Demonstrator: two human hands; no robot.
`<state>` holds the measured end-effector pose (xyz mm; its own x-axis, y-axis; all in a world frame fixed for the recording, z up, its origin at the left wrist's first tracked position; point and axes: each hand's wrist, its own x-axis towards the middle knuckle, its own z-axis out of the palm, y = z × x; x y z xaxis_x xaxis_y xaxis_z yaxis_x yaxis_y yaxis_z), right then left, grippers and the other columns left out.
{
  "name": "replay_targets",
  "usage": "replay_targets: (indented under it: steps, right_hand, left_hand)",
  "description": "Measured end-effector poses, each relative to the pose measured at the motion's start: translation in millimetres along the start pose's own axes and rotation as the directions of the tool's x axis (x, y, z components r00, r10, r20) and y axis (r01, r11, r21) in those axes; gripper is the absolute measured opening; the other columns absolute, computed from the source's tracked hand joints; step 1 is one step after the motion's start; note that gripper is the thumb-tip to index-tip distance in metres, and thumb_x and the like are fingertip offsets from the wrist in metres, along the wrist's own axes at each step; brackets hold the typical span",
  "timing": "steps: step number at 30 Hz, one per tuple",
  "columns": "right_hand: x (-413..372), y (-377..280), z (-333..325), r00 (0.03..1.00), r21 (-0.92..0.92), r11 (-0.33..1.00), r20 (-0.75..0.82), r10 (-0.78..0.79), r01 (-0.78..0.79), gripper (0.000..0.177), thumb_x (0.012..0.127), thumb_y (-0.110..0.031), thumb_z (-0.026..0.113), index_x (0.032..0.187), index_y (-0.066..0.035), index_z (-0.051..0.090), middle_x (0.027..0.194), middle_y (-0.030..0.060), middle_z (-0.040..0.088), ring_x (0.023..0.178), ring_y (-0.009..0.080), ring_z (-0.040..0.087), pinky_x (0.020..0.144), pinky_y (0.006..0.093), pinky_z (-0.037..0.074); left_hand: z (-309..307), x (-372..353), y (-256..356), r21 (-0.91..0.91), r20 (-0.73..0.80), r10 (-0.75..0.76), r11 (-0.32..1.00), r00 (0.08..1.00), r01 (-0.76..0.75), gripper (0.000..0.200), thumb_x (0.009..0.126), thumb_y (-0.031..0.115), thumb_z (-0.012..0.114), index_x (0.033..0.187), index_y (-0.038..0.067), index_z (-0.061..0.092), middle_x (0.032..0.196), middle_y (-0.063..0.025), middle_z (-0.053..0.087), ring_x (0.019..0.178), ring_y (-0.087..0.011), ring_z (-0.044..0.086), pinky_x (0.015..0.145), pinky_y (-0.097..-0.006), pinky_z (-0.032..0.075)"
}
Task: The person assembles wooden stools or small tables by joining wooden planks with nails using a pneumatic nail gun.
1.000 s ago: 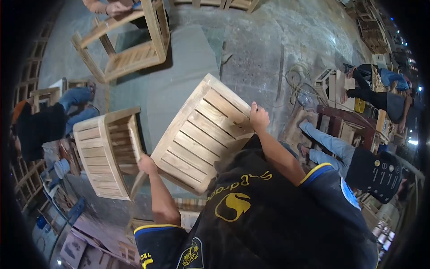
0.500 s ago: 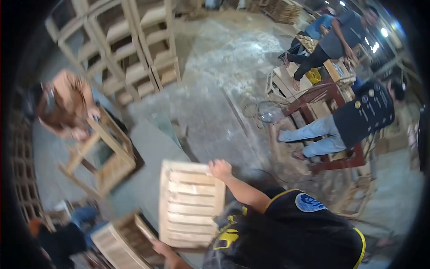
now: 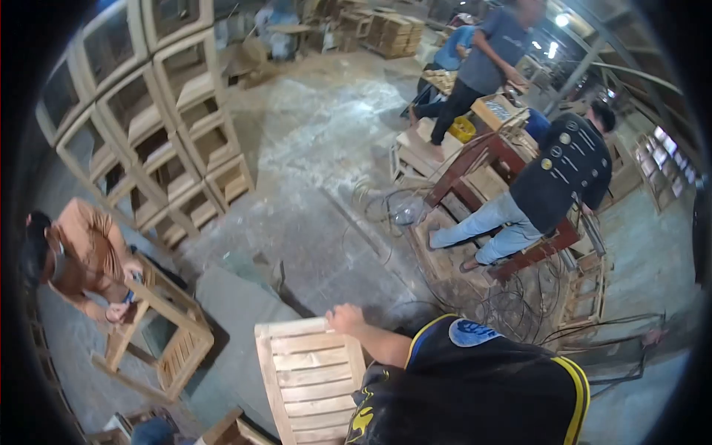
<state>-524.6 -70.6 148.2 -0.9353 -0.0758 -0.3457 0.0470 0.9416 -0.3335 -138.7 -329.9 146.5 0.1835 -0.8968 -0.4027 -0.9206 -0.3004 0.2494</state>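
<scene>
In the lower middle of the head view is a slatted wooden panel (image 3: 313,377) of pale wood, with a frame around several cross slats. My right hand (image 3: 345,320) is closed over its upper right corner, the fingers curled over the edge. The panel stands tilted in front of my dark shirt, and its lower end runs out of the frame. My left hand is out of view below. Near the bottom edge, left of the panel, part of another wooden piece (image 3: 231,429) shows.
At left, a person in an orange-brown top (image 3: 87,248) handles a wooden frame (image 3: 174,315). Stacked wooden frames (image 3: 144,111) rise behind. At right, a person in jeans (image 3: 564,174) stands by a dark red frame (image 3: 512,261), with cables (image 3: 519,304) on the floor nearby.
The view has shifted, so the surroundings sit lower and further left. The panel appears lower and more tilted, my right hand still on its corner. My left hand has dropped out of view.
</scene>
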Motion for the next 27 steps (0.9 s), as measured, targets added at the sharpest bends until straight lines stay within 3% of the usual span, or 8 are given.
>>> replay_targets:
  steps: [4, 5, 10, 12, 14, 17, 20, 27]
  right_hand:
    - [12.0, -12.1, -14.1, 0.992, -0.061, 0.997, 0.116, 0.05, -0.044, 0.044, 0.09, -0.043, 0.047, 0.089, -0.006, 0.069, 0.089, 0.021, 0.067, 0.093, 0.0396, 0.063, 0.084, 0.0475, 0.051]
    - [18.1, -2.4, 0.8, 0.999, -0.094, 0.995, -0.013, -0.044, 0.042, 0.045, 0.09, -0.043, 0.045, 0.088, -0.005, 0.069, 0.092, 0.0218, 0.067, 0.093, 0.0397, 0.064, 0.084, 0.0479, 0.051]
    - [16.2, -3.5, -7.6, 0.999, -0.134, 0.99, 0.013, -0.053, 0.054, 0.053, 0.092, -0.045, 0.043, 0.094, 0.001, 0.068, 0.099, 0.0276, 0.065, 0.099, 0.0435, 0.063, 0.088, 0.0494, 0.05]
    - [14.3, 7.2, -9.6, 0.992, -0.13, 0.986, 0.086, -0.094, 0.105, 0.055, 0.093, -0.047, 0.039, 0.1, 0.001, 0.067, 0.102, 0.0285, 0.065, 0.101, 0.0456, 0.061, 0.089, 0.0517, 0.048]
    - [19.1, 16.4, -14.9, 0.968, -0.111, 0.973, 0.168, -0.184, 0.204, 0.055, 0.095, -0.048, 0.036, 0.109, -0.003, 0.065, 0.107, 0.0265, 0.064, 0.103, 0.0465, 0.06, 0.089, 0.0527, 0.047]
    - [33.4, 16.7, -31.6, 0.87, -0.023, 0.896, 0.25, -0.424, 0.443, 0.056, 0.095, -0.051, 0.035, 0.115, -0.008, 0.064, 0.111, 0.0238, 0.064, 0.104, 0.0465, 0.059, 0.089, 0.0516, 0.046]
    - [34.7, 4.0, -3.3, 0.787, 0.211, 0.848, 0.315, -0.53, 0.486, 0.061, 0.094, -0.056, 0.04, 0.105, -0.002, 0.067, 0.103, 0.0266, 0.065, 0.101, 0.043, 0.062, 0.086, 0.0471, 0.047]
    - [54.2, -60.9, 1.5, 0.68, 0.293, 0.796, 0.413, -0.606, 0.53, 0.072, 0.081, -0.063, 0.059, 0.094, 0.008, 0.068, 0.089, 0.0262, 0.068, 0.087, 0.0343, 0.068, 0.078, 0.0431, 0.049]
  left_hand:
    - [1.7, 25.1, -24.3, 0.201, 0.039, 0.008, 0.979, 0.999, -0.016, 0.04, 0.096, 0.034, 0.044, 0.104, -0.001, 0.062, 0.103, -0.0236, 0.065, 0.094, -0.04, 0.064, 0.078, -0.0466, 0.052]
    - [-2.2, 11.7, -7.5, -0.204, -0.001, -0.2, 0.959, 0.98, 0.196, 0.032, 0.094, 0.028, 0.046, 0.103, 0.002, 0.062, 0.103, -0.0208, 0.066, 0.089, -0.0375, 0.065, 0.073, -0.045, 0.053]
    - [66.4, 72.7, -71.5, -0.328, -0.123, -0.198, 0.933, 0.972, 0.148, 0.059, 0.087, 0.053, 0.055, 0.091, -0.005, 0.068, 0.077, -0.0193, 0.067, 0.069, -0.0309, 0.06, 0.064, -0.045, 0.048]
    - [-22.6, -33.6, 17.5, -0.358, -0.011, -0.211, 0.914, 0.977, 0.193, 0.058, 0.094, 0.048, 0.038, 0.115, -0.001, 0.063, 0.113, -0.0272, 0.062, 0.113, -0.0401, 0.055, 0.096, -0.0458, 0.041]
    - [3.5, -22.8, -20.6, -0.479, -0.137, -0.086, 0.877, 0.987, 0.01, 0.064, 0.093, 0.052, 0.039, 0.124, -0.002, 0.057, 0.122, -0.0274, 0.058, 0.119, -0.0394, 0.051, 0.101, -0.0446, 0.036]
    - [29.2, -80.2, -34.6, -0.743, -0.22, -0.436, 0.655, 0.873, 0.14, 0.075, 0.089, 0.061, 0.047, 0.129, -0.003, 0.054, 0.126, -0.0245, 0.057, 0.123, -0.0354, 0.05, 0.104, -0.0419, 0.035]
    - [71.4, -88.1, -105.2, -0.953, 0.097, -0.06, 0.283, 0.994, 0.11, 0.074, 0.09, 0.061, 0.047, 0.126, -0.003, 0.057, 0.123, -0.0204, 0.06, 0.119, -0.0292, 0.054, 0.101, -0.0377, 0.039]
    - [35.4, -146.6, -81.6, -0.975, 0.163, -0.209, 0.117, 0.964, 0.19, 0.069, 0.088, 0.056, 0.056, 0.115, -0.007, 0.063, 0.11, -0.0141, 0.066, 0.098, -0.0219, 0.063, 0.089, -0.0329, 0.047]
